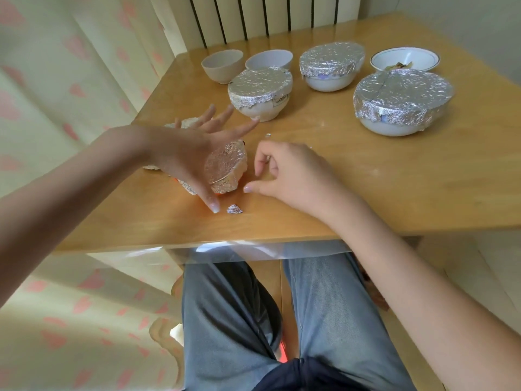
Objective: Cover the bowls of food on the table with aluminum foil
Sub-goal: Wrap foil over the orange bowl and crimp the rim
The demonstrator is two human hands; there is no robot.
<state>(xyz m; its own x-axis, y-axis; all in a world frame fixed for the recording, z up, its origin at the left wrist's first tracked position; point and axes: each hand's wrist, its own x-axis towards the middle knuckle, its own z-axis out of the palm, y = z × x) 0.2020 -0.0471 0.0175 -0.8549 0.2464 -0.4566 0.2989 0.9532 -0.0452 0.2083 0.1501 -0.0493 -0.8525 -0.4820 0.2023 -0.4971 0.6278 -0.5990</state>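
Head view: a light wooden table (pixel 366 176) is seen from above, with a cream curtain printed with pink shapes (pixel 56 80) to its left and a ribbed radiator (pixel 267 15) behind its far edge. All places below are given relative to the table.

At the far right a large white bowl (pixel 400 104) is capped with crinkled foil pressed down around its rim. At the far middle a second foil-capped bowl (pixel 331 64) is set, and nearer the centre a third (pixel 260 91), smaller and marked on its side. Behind that one, two plain bowls (pixel 222 64) (pixel 269 59) are left uncovered; what is in them cannot be seen. In the far right corner a shallow blue-rimmed dish (pixel 406 59) holds some food scraps, uncovered.

Near the front left a small orange container wrapped in foil (pixel 225 172) lies tilted, its flat foil face turned up. The left hand (pixel 186 153) is spread wide over it, fingers straight. The right hand (pixel 287 170) is held just beside it, fingers loosely curled and gripping nothing. A tiny foil scrap (pixel 234 209) lies nearer the front edge.
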